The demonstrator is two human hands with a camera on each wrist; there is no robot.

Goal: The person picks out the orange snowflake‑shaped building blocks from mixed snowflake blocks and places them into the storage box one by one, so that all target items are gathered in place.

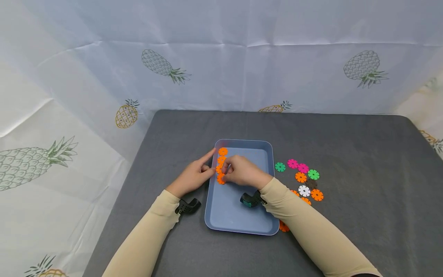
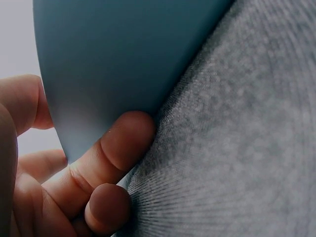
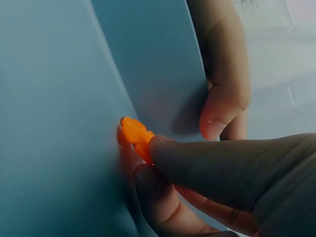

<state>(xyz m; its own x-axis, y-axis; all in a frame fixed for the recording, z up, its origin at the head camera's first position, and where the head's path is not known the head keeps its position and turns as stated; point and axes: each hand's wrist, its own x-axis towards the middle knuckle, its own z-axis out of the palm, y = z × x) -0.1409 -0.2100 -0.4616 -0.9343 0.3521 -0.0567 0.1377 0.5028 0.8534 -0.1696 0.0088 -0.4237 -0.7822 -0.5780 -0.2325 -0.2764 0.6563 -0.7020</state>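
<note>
A blue-grey rectangular tray [image 1: 242, 219] lies on the table, its long sides running away from me. Several orange notched plastic discs [image 1: 223, 151] form a column inside, along the left wall. At the near end of that column my right hand [image 1: 243, 171] pinches an orange notched disc [image 3: 134, 131] between thumb and fingers, close to the tray's floor and wall. My left hand [image 1: 194, 175] grips the tray's left side, its thumb at the rim and its index finger stretched along it. Bent fingers [image 2: 126, 140] press the wall from outside in the left wrist view.
Loose discs lie right of the tray: green [image 1: 280, 167], pink [image 1: 292, 164], white [image 1: 304, 191], brown [image 1: 312, 184] and several orange [image 1: 317, 194]. The right sleeve [image 1: 297, 209] covers some of them. A pineapple-print cloth [image 1: 221, 77] hangs behind the grey table [image 1: 363, 184].
</note>
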